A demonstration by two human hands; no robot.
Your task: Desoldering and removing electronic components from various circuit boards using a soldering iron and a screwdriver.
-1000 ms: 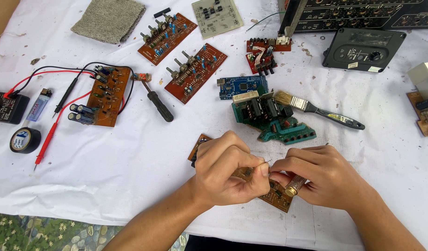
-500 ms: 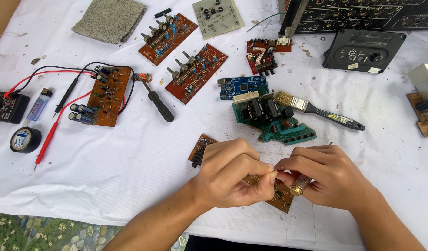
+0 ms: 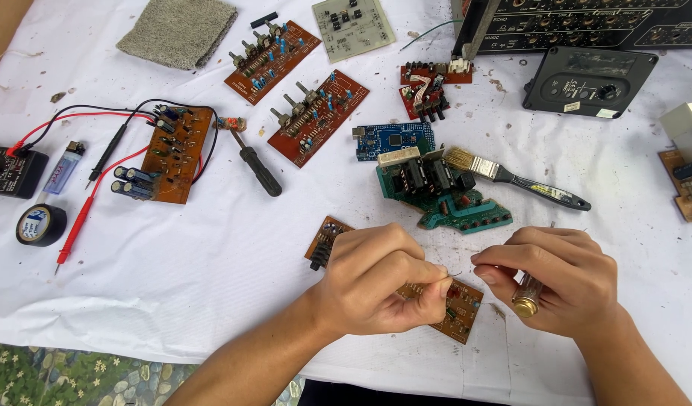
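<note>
My left hand is closed over a small brown circuit board lying on the white cloth. Its thumb and forefinger pinch one end of a thin wire. My right hand is just to the right, its fingertips at the wire's other end. That hand also holds a cylindrical tool with a brass-coloured end in its palm. Much of the board is hidden under my left hand; its left corner sticks out.
Behind my hands lie a green circuit board, a paint brush, a blue board and a black screwdriver. On the left are a capacitor board, probe leads, a tape roll and a lighter. The table's edge runs just below my wrists.
My hands have drawn slightly apart. Their fingertips were together over the board; now a short gap with the thin wire shows between them.
</note>
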